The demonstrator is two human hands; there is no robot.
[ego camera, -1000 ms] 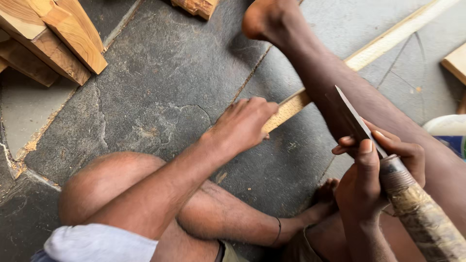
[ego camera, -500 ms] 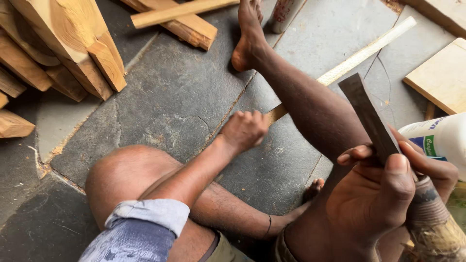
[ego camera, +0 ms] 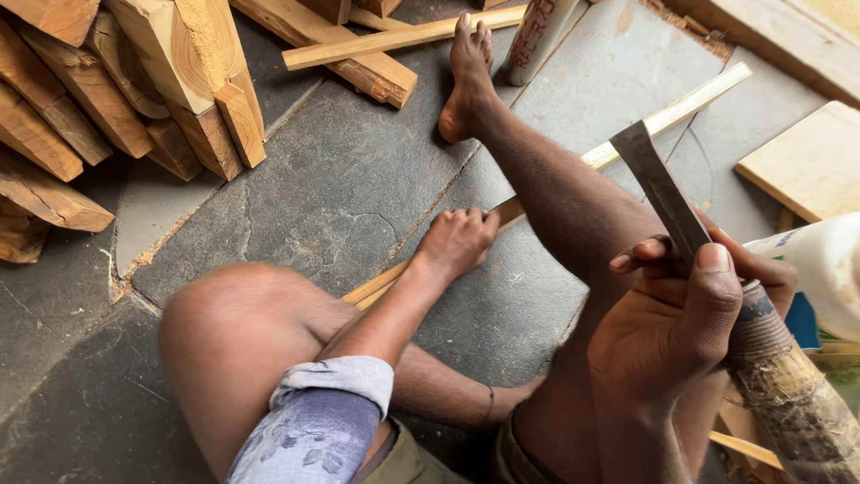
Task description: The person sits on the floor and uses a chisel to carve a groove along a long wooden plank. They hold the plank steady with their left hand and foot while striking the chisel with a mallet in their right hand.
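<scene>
I sit on a dark stone floor [ego camera: 358, 188] with my right leg stretched out. My left hand [ego camera: 457, 240] rests closed on a long thin wooden strip [ego camera: 667, 114] that runs under my leg toward the upper right. My right hand [ego camera: 690, 318] grips a chisel by its worn wrapped handle [ego camera: 788, 394]; the flat metal blade [ego camera: 658, 188] points up and away, above the strip. My thumb lies along the blade's base.
Stacked wood blocks [ego camera: 125, 99] sit at the upper left. More timber pieces [ego camera: 358, 58] lie at the top near my foot [ego camera: 468, 76]. A flat board [ego camera: 811, 161] and a white plastic bottle [ego camera: 824, 269] are at the right.
The view has pulled back and tilted, showing more of the floor and wood pile. My right hand with the chisel sits lower and closer; my left hand stays on the strip.
</scene>
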